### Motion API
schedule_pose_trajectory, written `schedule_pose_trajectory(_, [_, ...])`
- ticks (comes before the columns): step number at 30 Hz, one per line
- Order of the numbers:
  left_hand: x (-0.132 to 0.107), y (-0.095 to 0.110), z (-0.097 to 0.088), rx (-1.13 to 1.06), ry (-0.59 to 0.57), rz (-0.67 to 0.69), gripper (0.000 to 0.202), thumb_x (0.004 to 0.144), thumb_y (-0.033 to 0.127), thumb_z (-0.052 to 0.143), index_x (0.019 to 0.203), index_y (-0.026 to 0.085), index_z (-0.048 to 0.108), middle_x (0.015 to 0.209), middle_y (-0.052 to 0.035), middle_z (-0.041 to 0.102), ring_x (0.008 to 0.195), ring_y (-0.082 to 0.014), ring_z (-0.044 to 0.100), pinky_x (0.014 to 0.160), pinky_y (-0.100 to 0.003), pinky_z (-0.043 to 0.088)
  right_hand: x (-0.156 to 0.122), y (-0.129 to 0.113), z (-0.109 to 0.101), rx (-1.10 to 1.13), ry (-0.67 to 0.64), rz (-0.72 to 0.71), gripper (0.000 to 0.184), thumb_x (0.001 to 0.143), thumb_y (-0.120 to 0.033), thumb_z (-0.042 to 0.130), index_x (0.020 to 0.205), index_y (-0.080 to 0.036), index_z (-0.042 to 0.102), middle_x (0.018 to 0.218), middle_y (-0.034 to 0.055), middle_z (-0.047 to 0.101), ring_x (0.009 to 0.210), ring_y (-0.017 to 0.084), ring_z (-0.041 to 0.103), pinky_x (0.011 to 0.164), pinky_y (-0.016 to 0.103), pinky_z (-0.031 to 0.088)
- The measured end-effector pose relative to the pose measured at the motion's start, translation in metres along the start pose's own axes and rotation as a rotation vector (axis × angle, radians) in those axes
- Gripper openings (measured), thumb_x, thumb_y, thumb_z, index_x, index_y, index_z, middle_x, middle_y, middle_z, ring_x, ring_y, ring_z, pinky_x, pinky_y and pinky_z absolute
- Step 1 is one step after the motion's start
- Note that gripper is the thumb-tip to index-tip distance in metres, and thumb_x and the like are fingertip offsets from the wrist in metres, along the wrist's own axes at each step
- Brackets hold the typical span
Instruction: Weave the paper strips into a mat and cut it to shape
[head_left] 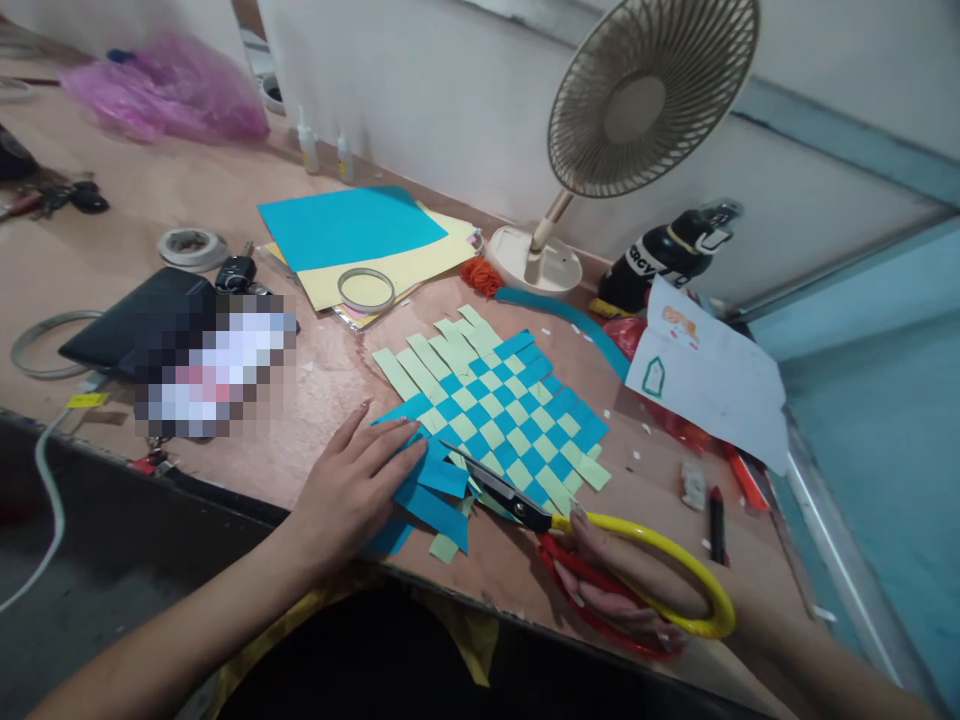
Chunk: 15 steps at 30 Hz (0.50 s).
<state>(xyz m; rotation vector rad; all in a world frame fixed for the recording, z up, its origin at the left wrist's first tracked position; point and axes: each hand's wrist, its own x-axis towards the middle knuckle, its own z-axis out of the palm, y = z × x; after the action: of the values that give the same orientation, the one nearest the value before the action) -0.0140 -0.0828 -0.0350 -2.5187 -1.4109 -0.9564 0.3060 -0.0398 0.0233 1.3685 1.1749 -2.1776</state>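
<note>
A woven paper mat (502, 420) of pale green and blue strips lies on the wooden table (315, 400), with loose blue strip ends (439, 510) at its near corner. My left hand (352, 485) rests flat on those strips, fingers spread, pressing them down. My right hand (611, 585) grips a pair of scissors (517, 505) with yellow and red loop handles. The steel blades reach over the near edge of the mat, among the blue strips. Part of the strips lies hidden under my left hand and the blades.
Blue and yellow paper sheets (352, 235) lie behind the mat, beside a tape roll (193, 248) and a dark pouch (142, 325). A desk fan (637, 100) stands at the back. A drawing on paper (705, 375) and a dark marker (718, 525) lie to the right.
</note>
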Motion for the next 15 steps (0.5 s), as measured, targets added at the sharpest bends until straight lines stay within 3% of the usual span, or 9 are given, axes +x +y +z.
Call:
schedule_pose_trajectory(3, [-0.003, 0.000, 0.003, -0.027, 0.074, 0.071, 0.026, 0.095, 0.007, 0.048, 0.115, 0.012, 0.064, 0.113, -0.0104, 0.074, 0.111, -0.0237, 0.068, 0.119, -0.053, 0.034, -0.005, 0.001, 0.007, 0.017, -0.020, -0.021, 0.076, 0.067, -0.096, 0.039, 0.065, -0.021, 0.050, 0.041, -0.0074, 0.036, 0.030, 0.007, 0.028, 0.028, 0.018, 0.030])
schedule_pose_trajectory(5, [-0.005, 0.000, 0.004, -0.033, 0.095, 0.091, 0.022, 0.095, 0.009, 0.052, 0.112, 0.012, 0.065, 0.108, -0.0095, 0.076, 0.106, -0.0225, 0.070, 0.118, -0.052, 0.035, -0.008, 0.000, 0.016, 0.022, 0.053, -0.037, 0.075, 0.066, -0.096, 0.043, 0.066, -0.021, 0.048, 0.044, -0.0071, 0.039, 0.032, 0.005, 0.029, 0.030, 0.017, 0.029])
schedule_pose_trajectory(8, [-0.007, 0.000, 0.004, -0.048, 0.072, 0.105, 0.021, 0.096, 0.009, 0.051, 0.111, 0.013, 0.066, 0.107, -0.0085, 0.076, 0.106, -0.0214, 0.071, 0.115, -0.049, 0.041, -0.013, -0.001, 0.029, -0.015, 0.179, -0.019, 0.074, 0.067, -0.094, 0.045, 0.062, -0.020, 0.046, 0.045, -0.0055, 0.041, 0.032, 0.005, 0.034, 0.031, 0.017, 0.030])
schedule_pose_trajectory(12, [-0.008, 0.000, 0.005, -0.049, 0.018, 0.100, 0.024, 0.095, 0.008, 0.049, 0.110, 0.013, 0.067, 0.109, -0.0097, 0.076, 0.106, -0.0229, 0.071, 0.107, -0.047, 0.050, -0.018, -0.005, 0.035, -0.090, 0.211, -0.036, 0.075, 0.075, -0.091, 0.039, 0.060, -0.018, 0.048, 0.045, -0.0028, 0.043, 0.034, 0.007, 0.038, 0.033, 0.020, 0.031])
schedule_pose_trajectory(15, [-0.007, -0.001, 0.006, -0.052, -0.014, 0.080, 0.034, 0.094, 0.005, 0.043, 0.119, 0.013, 0.065, 0.114, -0.0120, 0.074, 0.106, -0.0237, 0.071, 0.102, -0.048, 0.054, -0.022, -0.010, 0.038, -0.107, 0.228, -0.063, 0.077, 0.073, -0.094, 0.038, 0.066, -0.018, 0.049, 0.049, -0.0036, 0.044, 0.036, 0.007, 0.039, 0.034, 0.020, 0.030])
